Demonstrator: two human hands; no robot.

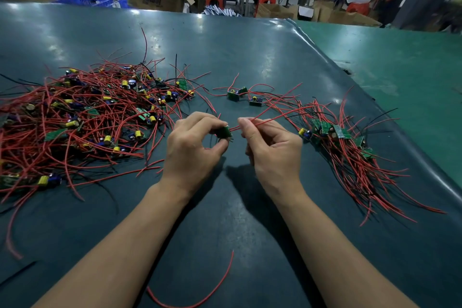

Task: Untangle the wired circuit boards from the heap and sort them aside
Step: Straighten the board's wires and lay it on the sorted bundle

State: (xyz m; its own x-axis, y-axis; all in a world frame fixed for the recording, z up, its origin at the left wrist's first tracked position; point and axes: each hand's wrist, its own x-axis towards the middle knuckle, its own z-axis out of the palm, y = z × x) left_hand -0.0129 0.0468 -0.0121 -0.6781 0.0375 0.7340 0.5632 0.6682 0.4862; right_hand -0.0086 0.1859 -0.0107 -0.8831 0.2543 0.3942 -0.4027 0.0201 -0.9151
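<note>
1. The person's left hand [192, 144] is closed in a pinch on one small green circuit board [224, 132], held just above the tabletop [250, 57] at centre.
2. The right hand [271, 144] pinches the board's red wires [275, 119] between thumb and forefinger, just beside the board. The remaining fingers are curled inward.
3. The two hands sit close together, apart by a short run of wire. The board lies between them, nearer the left hand.
4. The held wires run from the board rightward and away, toward the sorted bundle [350, 147], where boards and wires lie roughly parallel. That is the long axis of the piece.
5. The heap [87, 117] of tangled boards lies to the left of the hands, its nearest strands touching or almost touching the left hand; which of the two cannot be determined.
6. Three loose boards [243, 97] lie beyond the hands, between heap and bundle.
7. Judgement: the board appears clear of the heap. The next move likely carries it rightward; the right hand is nearer the bundle and already leads along the wire direction.
8. Risk: wires trailing behind may catch heap strands.
</note>
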